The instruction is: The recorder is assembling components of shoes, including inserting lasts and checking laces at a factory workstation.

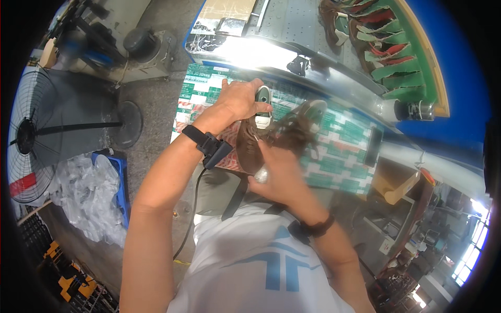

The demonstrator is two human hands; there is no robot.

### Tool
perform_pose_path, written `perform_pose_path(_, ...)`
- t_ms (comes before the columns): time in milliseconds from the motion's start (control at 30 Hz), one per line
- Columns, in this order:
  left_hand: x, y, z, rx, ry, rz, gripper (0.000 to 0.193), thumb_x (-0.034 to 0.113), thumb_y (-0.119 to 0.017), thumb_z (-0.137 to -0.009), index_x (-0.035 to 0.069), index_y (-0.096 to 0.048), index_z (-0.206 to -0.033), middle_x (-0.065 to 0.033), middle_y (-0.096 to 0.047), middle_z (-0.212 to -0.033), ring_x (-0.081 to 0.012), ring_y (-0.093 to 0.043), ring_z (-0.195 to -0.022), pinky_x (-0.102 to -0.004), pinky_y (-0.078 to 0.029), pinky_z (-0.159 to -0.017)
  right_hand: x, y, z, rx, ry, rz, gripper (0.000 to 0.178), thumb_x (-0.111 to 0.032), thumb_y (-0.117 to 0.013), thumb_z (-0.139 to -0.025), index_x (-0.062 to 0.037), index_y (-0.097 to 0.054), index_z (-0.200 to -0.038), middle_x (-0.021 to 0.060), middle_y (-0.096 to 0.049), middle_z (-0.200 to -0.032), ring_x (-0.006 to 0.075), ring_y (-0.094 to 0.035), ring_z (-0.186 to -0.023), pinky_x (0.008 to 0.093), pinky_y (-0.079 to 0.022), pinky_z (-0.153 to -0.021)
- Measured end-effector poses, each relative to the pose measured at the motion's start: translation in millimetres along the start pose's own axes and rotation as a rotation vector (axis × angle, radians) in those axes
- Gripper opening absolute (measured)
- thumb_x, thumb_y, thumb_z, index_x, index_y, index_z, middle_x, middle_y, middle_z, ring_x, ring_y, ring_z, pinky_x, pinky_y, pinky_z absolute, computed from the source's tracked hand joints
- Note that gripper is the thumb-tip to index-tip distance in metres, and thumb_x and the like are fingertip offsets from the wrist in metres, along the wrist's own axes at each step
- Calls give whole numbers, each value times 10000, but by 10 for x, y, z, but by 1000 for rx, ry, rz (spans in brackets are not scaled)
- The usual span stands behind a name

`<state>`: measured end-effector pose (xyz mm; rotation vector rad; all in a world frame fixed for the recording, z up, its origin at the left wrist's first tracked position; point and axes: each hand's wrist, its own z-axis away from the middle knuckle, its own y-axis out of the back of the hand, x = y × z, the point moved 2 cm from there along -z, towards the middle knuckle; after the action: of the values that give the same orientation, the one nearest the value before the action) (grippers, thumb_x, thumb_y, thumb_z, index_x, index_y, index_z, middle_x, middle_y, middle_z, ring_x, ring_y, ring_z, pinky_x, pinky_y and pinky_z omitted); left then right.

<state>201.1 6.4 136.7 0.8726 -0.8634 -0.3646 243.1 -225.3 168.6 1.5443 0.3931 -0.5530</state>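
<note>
A brown lace-up shoe with a green and white insole lies on the worktop in front of me, its toe toward my body. My left hand grips it around the heel opening, the thumb lying across the insole. Over its front part is my right hand, slightly blurred, index finger by the laces. Something small and whitish shows between its thumb and fingers; its kind is unclear. Just right of these, a second brown shoe appears smeared, its opening green inside.
Green and white patterned sheeting covers the worktop. Beyond it runs a shiny metal edge. At the far right, several brown shoe pieces with green lining lie in a tray. On the left stand a fan and a blue crate with clear plastic.
</note>
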Motion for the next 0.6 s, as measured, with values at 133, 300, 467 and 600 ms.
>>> perform_pose_path(133, 49, 71, 0, -103, 18, 36, 788, 608, -805, -904, 120, -594, -1486, -198, -770, -1252, -428, -681, -1250, -597, -370, -1190, 85, 64, -44, -87, -218, -285, 805, -377, -823, -816, 85, -597, -1434, 237, -698, -1108, 416, -693, -1042, 484, -543, -931)
perform_pose_path(300, -123, -113, -68, -45, -30, 56, 768, 652, -774, -912, 155, -601, -1471, -175, -791, -1191, -406, -693, -1234, -627, -336, -1203, -90, 18, -148, -92, -265, -340, 760, -365, -809, -833, 65, -604, -1425, 229, -718, -1162, 402, -711, -1090, 486, -554, -977)
perform_pose_path(467, -96, -91, -58, -60, -54, 124, 783, 653, -766, -919, 153, -591, -1496, -176, -788, -1207, -411, -693, -1236, -608, -365, -1179, 54, 85, 106, -36, -243, -352, 818, -358, -826, -809, 79, -569, -1452, 182, -688, -1075, 373, -686, -1016, 470, -533, -927)
perform_pose_path(600, -48, -29, -31, -66, -15, 79, 752, 577, -798, -929, 180, -570, -1526, -207, -758, -1294, -416, -702, -1245, -475, -553, -1065, -34, 33, -21, 20, -84, -154, 867, -360, -840, -788, 99, -551, -1464, 172, -663, -1033, 348, -652, -989, 451, -500, -911)
